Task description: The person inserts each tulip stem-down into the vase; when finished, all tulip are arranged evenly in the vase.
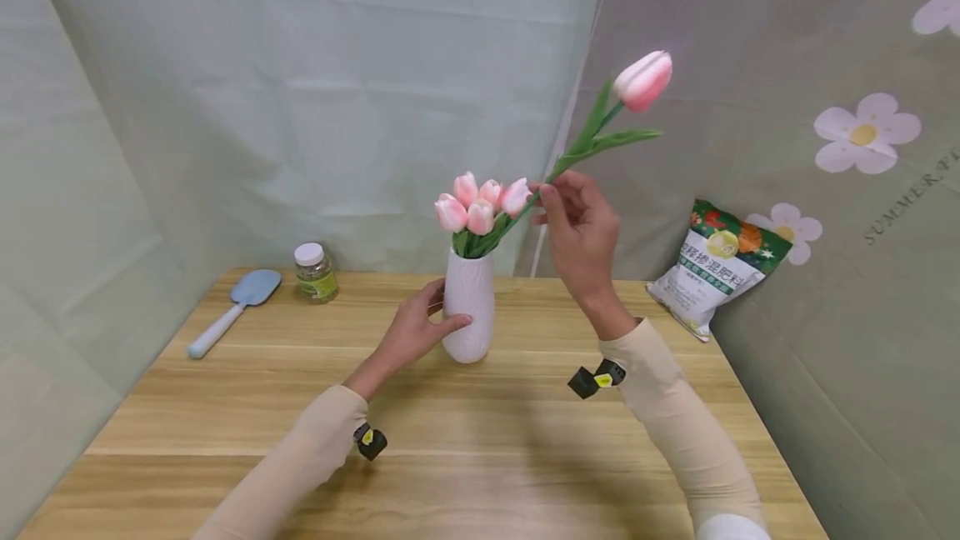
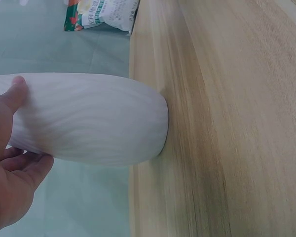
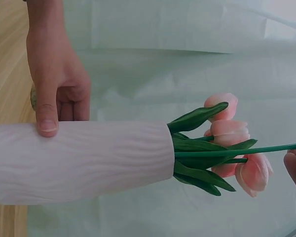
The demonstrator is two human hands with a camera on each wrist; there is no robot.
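Observation:
A white textured vase (image 1: 468, 307) stands upright on the table, several pink-and-white tulips (image 1: 480, 215) bunched at its mouth. My left hand (image 1: 412, 323) grips the vase from its left side, thumb across the front; the left wrist view shows the thumb and fingers on either side of the vase (image 2: 98, 118). Up to the right, my right hand (image 1: 585, 232) pinches the green stem of one longer tulip (image 1: 643, 82) between thumb and fingers. In the right wrist view this tulip's stem (image 3: 271, 148) runs into the vase mouth beside the other blooms, its lower end hidden inside.
A blue-grey spade (image 1: 256, 288) with a pale handle lies at the table's left. Near the back edge is a white-lidded jar (image 1: 317, 273). At the back right a printed fertilizer bag (image 1: 716, 269) leans by the cloth wall. The wooden table (image 1: 450, 457) ends close behind the vase.

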